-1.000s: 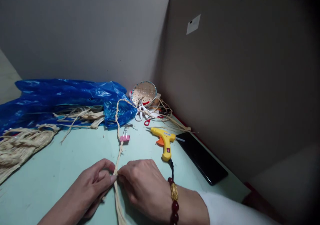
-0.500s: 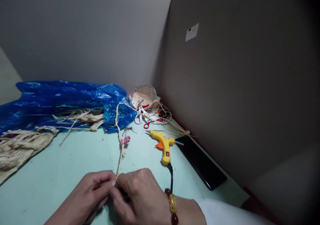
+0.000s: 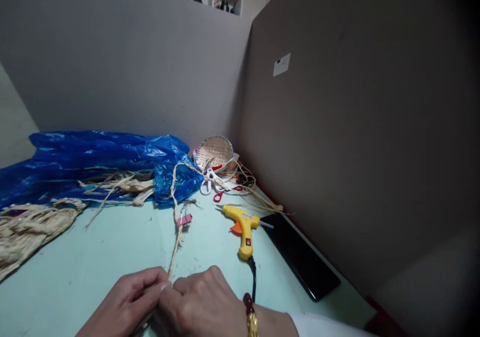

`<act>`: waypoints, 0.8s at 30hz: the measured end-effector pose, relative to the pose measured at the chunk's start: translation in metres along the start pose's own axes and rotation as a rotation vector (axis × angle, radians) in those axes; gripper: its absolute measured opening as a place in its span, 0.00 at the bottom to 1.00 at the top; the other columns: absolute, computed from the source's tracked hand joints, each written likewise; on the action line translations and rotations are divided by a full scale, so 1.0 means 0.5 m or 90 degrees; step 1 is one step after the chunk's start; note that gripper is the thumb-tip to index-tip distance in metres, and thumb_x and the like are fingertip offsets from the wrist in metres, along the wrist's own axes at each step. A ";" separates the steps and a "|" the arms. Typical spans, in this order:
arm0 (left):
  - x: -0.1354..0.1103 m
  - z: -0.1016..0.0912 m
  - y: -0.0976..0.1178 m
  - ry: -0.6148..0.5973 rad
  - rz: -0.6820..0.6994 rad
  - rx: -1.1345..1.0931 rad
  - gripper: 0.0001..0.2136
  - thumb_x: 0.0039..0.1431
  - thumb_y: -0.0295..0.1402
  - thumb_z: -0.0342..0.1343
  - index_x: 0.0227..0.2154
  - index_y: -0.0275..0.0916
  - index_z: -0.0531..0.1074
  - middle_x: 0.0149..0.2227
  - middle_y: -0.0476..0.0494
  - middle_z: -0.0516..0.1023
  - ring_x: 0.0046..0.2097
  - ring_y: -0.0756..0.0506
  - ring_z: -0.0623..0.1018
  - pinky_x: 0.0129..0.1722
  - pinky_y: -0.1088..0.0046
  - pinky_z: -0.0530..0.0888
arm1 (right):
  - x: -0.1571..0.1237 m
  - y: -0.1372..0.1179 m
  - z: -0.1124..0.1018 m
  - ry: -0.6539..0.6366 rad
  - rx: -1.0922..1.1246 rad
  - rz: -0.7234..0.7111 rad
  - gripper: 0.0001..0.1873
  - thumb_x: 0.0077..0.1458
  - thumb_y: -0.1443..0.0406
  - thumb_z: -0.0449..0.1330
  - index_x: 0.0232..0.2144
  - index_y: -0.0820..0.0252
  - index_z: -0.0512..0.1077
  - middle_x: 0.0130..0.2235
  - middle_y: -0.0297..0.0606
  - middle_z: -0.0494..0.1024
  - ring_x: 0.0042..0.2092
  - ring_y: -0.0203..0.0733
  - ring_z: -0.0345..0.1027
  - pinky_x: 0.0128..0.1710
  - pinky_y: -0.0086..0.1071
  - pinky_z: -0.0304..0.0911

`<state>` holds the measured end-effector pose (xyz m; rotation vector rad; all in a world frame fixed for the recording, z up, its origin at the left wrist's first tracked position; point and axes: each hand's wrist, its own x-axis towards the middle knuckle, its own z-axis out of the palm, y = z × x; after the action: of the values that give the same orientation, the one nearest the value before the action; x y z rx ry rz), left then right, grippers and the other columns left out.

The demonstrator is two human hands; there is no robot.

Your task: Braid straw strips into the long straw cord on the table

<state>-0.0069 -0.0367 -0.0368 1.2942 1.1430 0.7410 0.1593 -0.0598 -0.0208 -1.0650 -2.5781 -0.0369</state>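
Note:
At the bottom edge of the view, my left hand [image 3: 127,302] and my right hand [image 3: 198,304] meet, both pinched on the near end of a braided straw cord [image 3: 174,212]. The cord runs away from me over the pale green table [image 3: 93,247] to a pink binder clip [image 3: 184,219], then curls up toward the blue plastic bag [image 3: 93,152]. A beaded bracelet sits on my right wrist. The strands under my fingers are hidden.
A yellow glue gun [image 3: 243,224] with a black cable lies right of the cord, and a black phone [image 3: 300,254] beside it. White and red scissors [image 3: 210,184] and a small woven basket [image 3: 214,152] sit at the back corner. Loose straw [image 3: 26,227] lies left. Grey partitions enclose the desk.
Both hands have drawn back toward me along the cord and closed together, and the view has tilted upward, showing shelves above the partition.

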 end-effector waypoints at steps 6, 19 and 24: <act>0.001 -0.016 -0.007 -0.064 0.012 0.040 0.18 0.53 0.49 0.56 0.22 0.37 0.67 0.23 0.53 0.61 0.28 0.50 0.60 0.26 0.77 0.60 | -0.004 0.011 -0.042 -0.017 0.292 0.106 0.11 0.59 0.63 0.53 0.25 0.58 0.65 0.21 0.27 0.67 0.22 0.29 0.58 0.23 0.24 0.47; 0.004 -0.003 0.003 -0.051 0.037 0.096 0.21 0.53 0.54 0.51 0.22 0.40 0.61 0.23 0.54 0.57 0.29 0.49 0.59 0.28 0.75 0.59 | 0.004 0.001 0.004 -0.033 0.102 0.093 0.07 0.57 0.62 0.53 0.31 0.59 0.67 0.25 0.36 0.77 0.21 0.35 0.63 0.21 0.29 0.44; 0.002 0.005 -0.013 0.020 0.050 0.072 0.20 0.53 0.54 0.51 0.21 0.41 0.62 0.22 0.55 0.56 0.27 0.49 0.58 0.27 0.75 0.57 | 0.014 -0.016 -0.045 -0.195 0.074 0.185 0.09 0.55 0.63 0.53 0.33 0.61 0.70 0.26 0.43 0.78 0.20 0.41 0.66 0.18 0.31 0.42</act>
<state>-0.0052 -0.0379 -0.0437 1.4339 1.1788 0.7659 0.1561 -0.0644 0.0035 -1.4862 -2.6128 0.3708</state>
